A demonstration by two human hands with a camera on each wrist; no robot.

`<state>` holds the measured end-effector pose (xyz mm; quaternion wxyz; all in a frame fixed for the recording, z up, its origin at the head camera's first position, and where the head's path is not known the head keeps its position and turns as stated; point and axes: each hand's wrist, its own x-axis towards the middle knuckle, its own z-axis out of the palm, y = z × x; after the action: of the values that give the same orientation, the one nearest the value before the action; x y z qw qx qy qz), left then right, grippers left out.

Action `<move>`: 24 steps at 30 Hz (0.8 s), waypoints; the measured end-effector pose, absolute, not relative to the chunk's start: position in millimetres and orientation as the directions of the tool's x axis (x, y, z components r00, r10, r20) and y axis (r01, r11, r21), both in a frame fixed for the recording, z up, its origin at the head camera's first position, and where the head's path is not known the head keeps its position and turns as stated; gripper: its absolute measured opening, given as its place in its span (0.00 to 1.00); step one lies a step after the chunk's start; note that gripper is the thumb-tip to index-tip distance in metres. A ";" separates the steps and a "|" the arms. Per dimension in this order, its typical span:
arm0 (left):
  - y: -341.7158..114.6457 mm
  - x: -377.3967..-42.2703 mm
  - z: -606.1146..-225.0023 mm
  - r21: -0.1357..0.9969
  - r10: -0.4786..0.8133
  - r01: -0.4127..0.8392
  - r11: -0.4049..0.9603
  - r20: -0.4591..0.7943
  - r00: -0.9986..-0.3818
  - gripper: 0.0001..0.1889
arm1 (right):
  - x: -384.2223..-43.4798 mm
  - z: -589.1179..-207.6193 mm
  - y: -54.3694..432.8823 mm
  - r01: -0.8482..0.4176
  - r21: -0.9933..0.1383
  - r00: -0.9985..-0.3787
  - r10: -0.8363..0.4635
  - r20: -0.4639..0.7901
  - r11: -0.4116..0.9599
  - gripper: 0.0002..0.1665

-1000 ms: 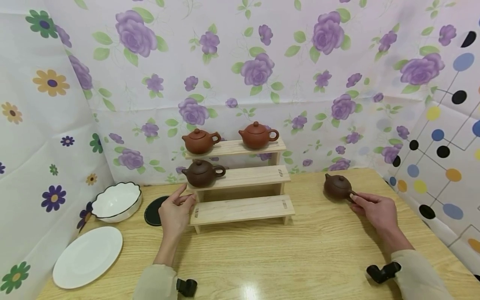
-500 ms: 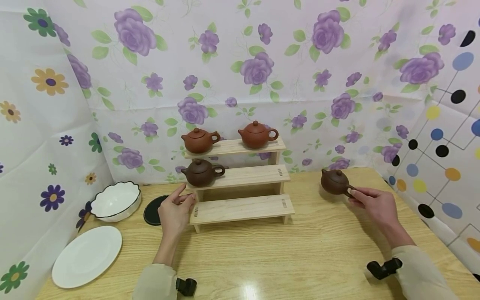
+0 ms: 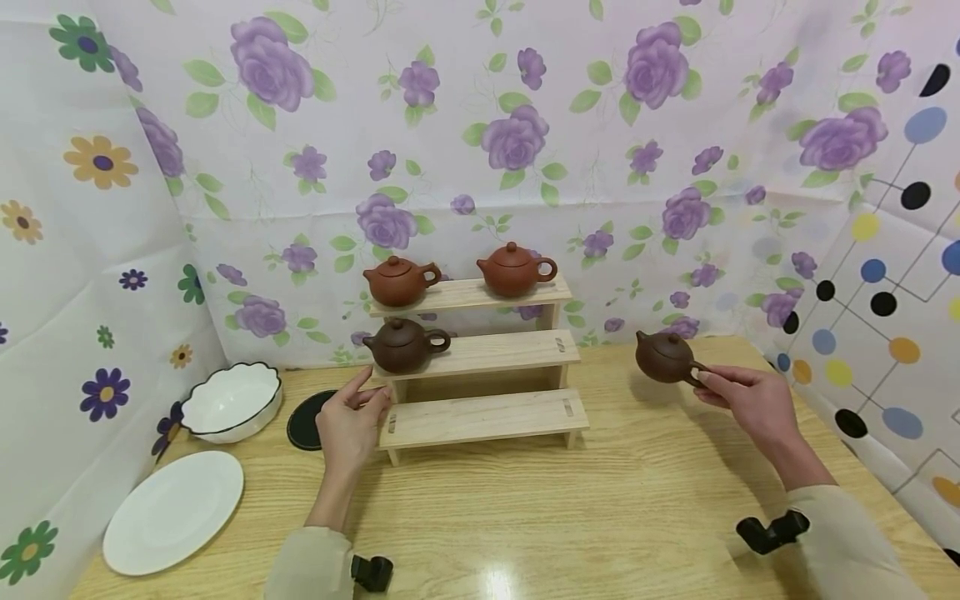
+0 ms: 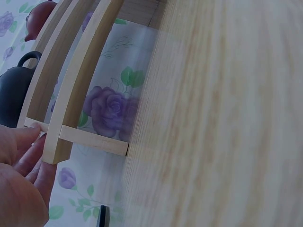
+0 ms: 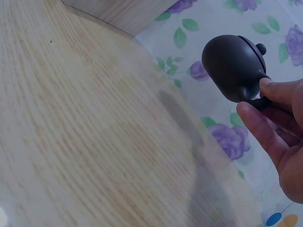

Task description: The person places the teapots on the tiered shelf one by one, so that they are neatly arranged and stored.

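Note:
My right hand (image 3: 753, 408) pinches the handle of a dark brown teapot (image 3: 663, 357) between thumb and fingers. The teapot hangs over the back right of the table, its shadow below; in the right wrist view the dark teapot (image 5: 232, 66) shows its lid on. My left hand (image 3: 348, 425) touches the left end of a three-step wooden shelf (image 3: 480, 419) with its fingertips, and in the left wrist view its fingers (image 4: 45, 177) lie against the step ends. Another dark brown teapot (image 3: 401, 348) sits on the middle step, just above these fingers.
Two reddish-brown teapots, a left one (image 3: 397, 283) and a right one (image 3: 512, 272), stand on the top step. Left of the shelf are a black coaster (image 3: 306, 423), a white scalloped bowl (image 3: 234, 404) and a white plate (image 3: 176, 512). Flowered cloth (image 3: 450, 125) hangs close behind.
My right hand has raised the dark brown teapot a little and carried it slightly left. The left hand has stayed at the shelf's end.

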<state>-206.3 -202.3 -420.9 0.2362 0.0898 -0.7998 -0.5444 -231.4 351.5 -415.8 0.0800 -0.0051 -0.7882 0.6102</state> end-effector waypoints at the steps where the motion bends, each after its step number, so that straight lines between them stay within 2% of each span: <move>1: -202.4 -206.3 -421.0 0.913 -0.401 0.112 0.391 0.279 -0.872 0.24 | -231.3 -414.3 351.0 -0.088 -0.958 -0.987 0.103 0.121 0.274 0.28; 14: -202.2 -206.1 -420.4 0.921 -0.402 0.104 0.374 0.263 -0.877 0.25 | -228.7 -393.7 342.8 -0.073 -0.929 -0.993 0.061 0.102 0.364 0.37; 20: -202.6 -206.8 -420.7 0.925 -0.402 0.103 0.365 0.257 -0.879 0.25 | -228.9 -386.9 339.6 -0.105 -0.933 -0.991 0.043 0.128 0.345 0.30; 24: -202.7 -206.1 -420.4 0.925 -0.404 0.101 0.366 0.256 -0.878 0.25 | -228.9 -382.7 336.6 -0.125 -0.935 -0.990 0.025 0.141 0.332 0.29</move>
<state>-206.1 -202.7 -420.4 0.2276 0.0950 -0.7946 -0.5547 -228.9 336.6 -382.7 0.0650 0.0308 -0.8134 0.5773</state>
